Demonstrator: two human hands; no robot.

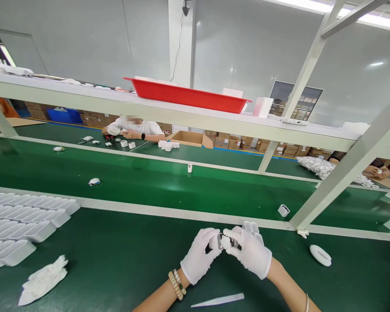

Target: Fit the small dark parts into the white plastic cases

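Both of my hands wear white gloves and meet above the dark green bench. My left hand [201,255] is closed round a white housing [216,242] whose open end faces right. Pinched in my right hand [249,252] is a small white part [226,242], held against that open end; its far side is hidden by the fingers. Just behind my right hand stand several white cups [251,227]. A long white pointed tool [217,300] lies on the bench below my hands.
Rows of white housings [16,251] and a crumpled glove [43,281] lie at left. A white ring [320,255] is at right. Beyond the rail runs a green conveyor [143,186] with scattered parts. A shelf holds a red tray [188,96]; a co-worker [134,126] sits opposite.
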